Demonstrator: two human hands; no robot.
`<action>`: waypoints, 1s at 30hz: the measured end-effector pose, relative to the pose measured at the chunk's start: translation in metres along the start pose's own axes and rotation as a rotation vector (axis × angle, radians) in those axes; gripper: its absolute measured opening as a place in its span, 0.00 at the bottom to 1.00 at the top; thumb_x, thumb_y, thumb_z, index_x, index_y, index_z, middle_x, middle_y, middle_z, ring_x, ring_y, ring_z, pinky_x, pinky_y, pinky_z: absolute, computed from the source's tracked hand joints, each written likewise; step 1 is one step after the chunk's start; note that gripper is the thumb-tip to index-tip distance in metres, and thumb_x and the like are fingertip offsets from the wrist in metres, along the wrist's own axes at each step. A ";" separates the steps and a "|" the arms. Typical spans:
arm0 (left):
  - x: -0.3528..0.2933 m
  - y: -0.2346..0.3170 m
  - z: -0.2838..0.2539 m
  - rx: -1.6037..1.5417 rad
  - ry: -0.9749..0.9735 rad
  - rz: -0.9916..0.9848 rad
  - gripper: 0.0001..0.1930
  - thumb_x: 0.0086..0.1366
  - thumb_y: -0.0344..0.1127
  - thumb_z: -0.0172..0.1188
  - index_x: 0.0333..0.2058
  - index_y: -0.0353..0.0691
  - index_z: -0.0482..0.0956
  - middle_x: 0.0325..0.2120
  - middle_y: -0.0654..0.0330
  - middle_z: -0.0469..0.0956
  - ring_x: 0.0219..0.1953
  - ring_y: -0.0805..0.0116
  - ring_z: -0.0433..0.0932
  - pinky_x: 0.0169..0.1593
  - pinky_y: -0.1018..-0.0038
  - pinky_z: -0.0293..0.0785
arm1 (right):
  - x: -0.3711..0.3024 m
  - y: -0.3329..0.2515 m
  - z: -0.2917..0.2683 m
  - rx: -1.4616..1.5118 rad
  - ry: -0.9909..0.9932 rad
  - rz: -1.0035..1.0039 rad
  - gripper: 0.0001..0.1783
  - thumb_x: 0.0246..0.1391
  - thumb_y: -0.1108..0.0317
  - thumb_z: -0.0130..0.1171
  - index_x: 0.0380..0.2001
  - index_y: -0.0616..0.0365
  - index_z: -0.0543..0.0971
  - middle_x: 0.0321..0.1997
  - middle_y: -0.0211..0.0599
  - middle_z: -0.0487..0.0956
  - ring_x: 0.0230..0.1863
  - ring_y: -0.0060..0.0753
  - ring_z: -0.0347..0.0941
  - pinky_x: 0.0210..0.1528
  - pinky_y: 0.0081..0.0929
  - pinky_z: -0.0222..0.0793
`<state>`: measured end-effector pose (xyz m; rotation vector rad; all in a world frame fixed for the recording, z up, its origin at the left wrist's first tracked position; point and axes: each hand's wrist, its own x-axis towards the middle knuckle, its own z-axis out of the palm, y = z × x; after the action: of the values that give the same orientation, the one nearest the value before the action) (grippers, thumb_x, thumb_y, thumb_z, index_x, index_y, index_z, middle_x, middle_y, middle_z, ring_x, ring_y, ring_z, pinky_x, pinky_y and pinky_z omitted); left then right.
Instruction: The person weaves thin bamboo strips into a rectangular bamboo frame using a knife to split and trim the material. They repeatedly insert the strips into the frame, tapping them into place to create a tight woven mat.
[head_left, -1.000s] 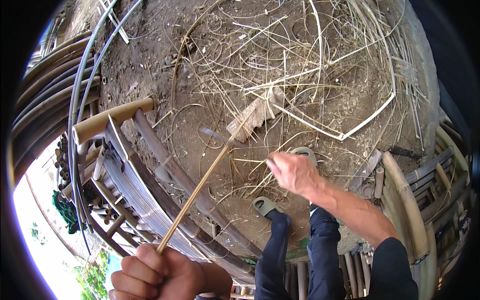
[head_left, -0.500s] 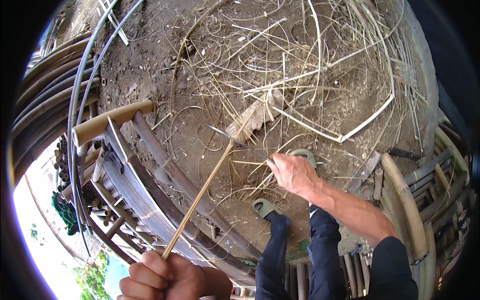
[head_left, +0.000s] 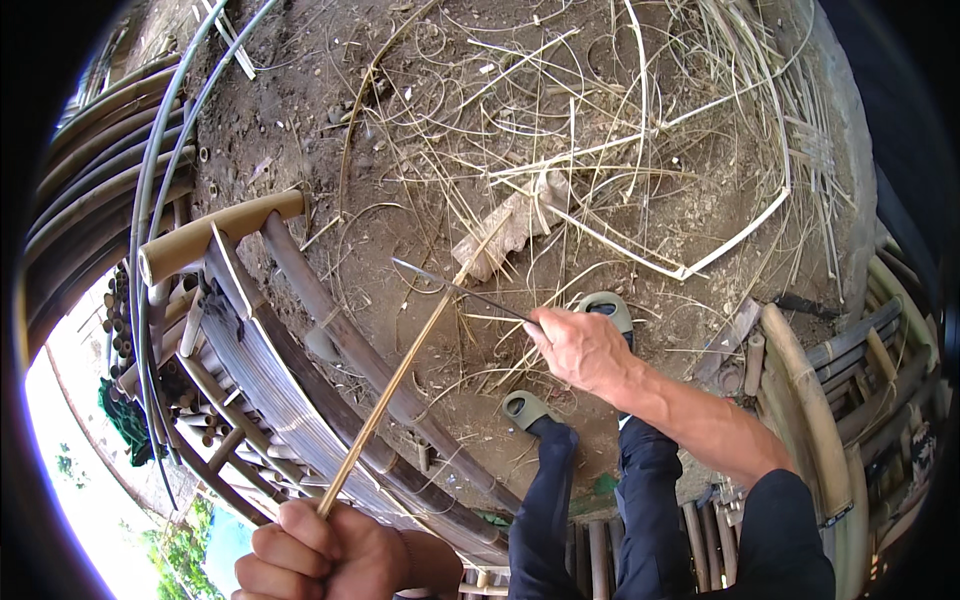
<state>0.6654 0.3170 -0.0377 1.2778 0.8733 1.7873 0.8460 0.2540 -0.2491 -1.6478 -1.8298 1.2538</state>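
We hold a long, thin bamboo strip (head_left: 400, 375) in our left hand (head_left: 320, 555), the fist clenched around its lower end at the bottom edge of the view. From that grip the strip runs up and to the right, over the bamboo frame (head_left: 300, 330), and its far end reaches the pale block of wood (head_left: 510, 228) lying on the dirt ground (head_left: 400, 130). Our right hand (head_left: 580, 345) is closed around the handle of a knife (head_left: 460, 288), whose slim dark blade points left, away from the hand, and meets the strip just below the block. So the strip lies well away from the right hand's grip, touched only by the blade's tip, while its near end sits inside the left fist. Beyond the block, loose bamboo slivers (head_left: 620, 150) lie scattered and tangled over the soil. Below the block, close to the right hand, we see our grey-green sandals (head_left: 605, 305) and dark trousers (head_left: 600, 510). Left of the frame, curved bamboo poles (head_left: 90, 170) are stacked together.
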 end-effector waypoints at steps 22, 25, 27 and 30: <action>0.001 0.001 -0.008 -0.097 -0.058 -0.043 0.30 0.67 0.69 0.40 0.23 0.47 0.62 0.20 0.69 0.54 0.21 0.74 0.49 0.27 0.72 0.44 | 0.010 -0.001 0.018 0.020 0.098 -0.122 0.10 0.62 0.66 0.55 0.30 0.62 0.76 0.20 0.36 0.76 0.14 0.29 0.70 0.14 0.25 0.70; 0.003 -0.001 -0.011 -0.099 -0.067 -0.049 0.30 0.67 0.69 0.40 0.23 0.47 0.63 0.20 0.69 0.54 0.22 0.74 0.49 0.27 0.72 0.45 | 0.017 0.014 0.020 -0.020 -0.041 0.025 0.09 0.62 0.67 0.54 0.34 0.63 0.77 0.20 0.36 0.76 0.14 0.28 0.70 0.15 0.24 0.70; 0.002 0.000 -0.017 -0.114 -0.091 -0.077 0.29 0.66 0.68 0.42 0.24 0.48 0.64 0.20 0.70 0.55 0.22 0.73 0.50 0.28 0.72 0.46 | 0.010 0.006 0.015 -0.014 0.002 -0.044 0.09 0.63 0.68 0.54 0.34 0.63 0.76 0.20 0.36 0.76 0.14 0.28 0.69 0.15 0.24 0.70; -0.001 0.005 -0.016 -0.116 -0.077 -0.093 0.28 0.66 0.67 0.44 0.23 0.48 0.64 0.20 0.70 0.55 0.23 0.73 0.50 0.29 0.71 0.47 | 0.007 0.001 0.019 0.000 0.098 -0.157 0.06 0.57 0.71 0.56 0.28 0.58 0.71 0.20 0.37 0.73 0.20 0.30 0.73 0.16 0.29 0.71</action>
<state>0.6492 0.3122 -0.0381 1.2038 0.7625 1.6805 0.8307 0.2535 -0.2621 -1.5046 -1.8595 1.0883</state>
